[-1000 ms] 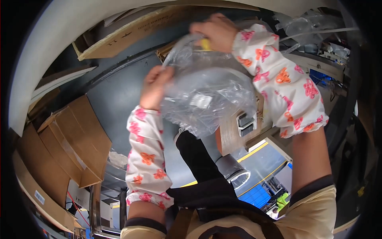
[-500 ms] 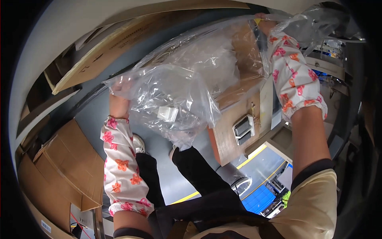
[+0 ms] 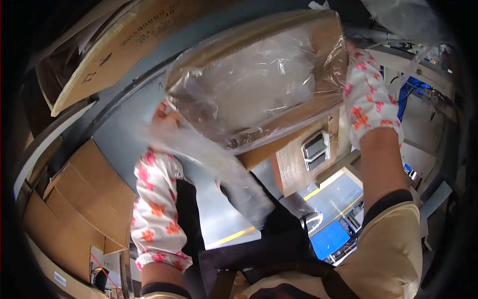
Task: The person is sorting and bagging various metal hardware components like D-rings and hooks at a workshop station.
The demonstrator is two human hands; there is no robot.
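Note:
A cardboard box [image 3: 279, 124] stands in front of me, with a clear plastic bag [image 3: 259, 74] lining its inside and turned over its rim. At the near left corner of the box, my left hand [image 3: 167, 119] is closed on the bag's edge. From that hand a loose, blurred fold of the plastic hangs down toward my legs. My right hand [image 3: 350, 49] is at the far right corner, against the outside of the box. Its fingers are mostly hidden behind the corner and the plastic.
A large cardboard sheet [image 3: 124, 50] leans at the far left. Folded cardboard [image 3: 84, 199] stands at the near left. Right of the box, a wood-coloured panel bears a white-framed grey ribbed fitting [image 3: 316, 150]. A blue bin [image 3: 329, 240] is lower right. More clear plastic [image 3: 408, 20] hangs at the upper right.
The bag's near left part, held up before, is now down over the box's left corner, baring the rim. My left hand has moved right and slightly down; my right hand is lower.

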